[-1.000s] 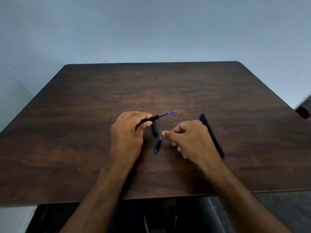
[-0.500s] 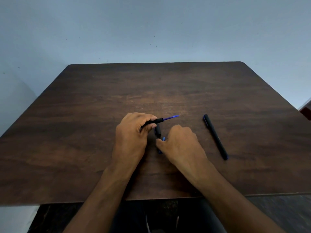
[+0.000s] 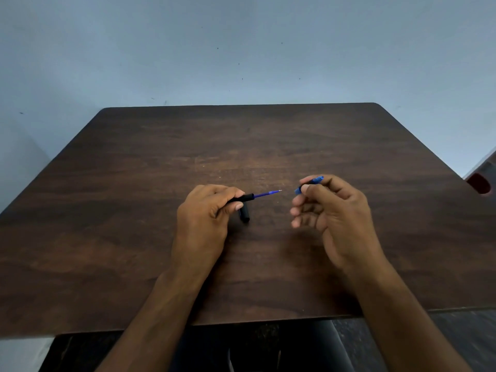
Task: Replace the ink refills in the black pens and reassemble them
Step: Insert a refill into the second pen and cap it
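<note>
Head view: left hand [image 3: 201, 218] clenched around black pen barrel [image 3: 243, 197], blue refill [image 3: 267, 194] poking out toward the right, tip bare. Right hand [image 3: 330, 210] raised off the counter [image 3: 134, 237], fingers [image 3: 304, 187] pinching small blue tip piece [image 3: 310, 182], well apart from the refill point. Likely slip: a loose pinch dropping the tiny piece, or a crooked approach bending the thin refill or jamming the thread. Short black cap piece [image 3: 244, 214] lying just beside the left thumb, near counter middle, easily knocked and rolled. Red object [image 3: 479, 183] past the right edge, clear of the work. Nothing between piece and refill.
</note>
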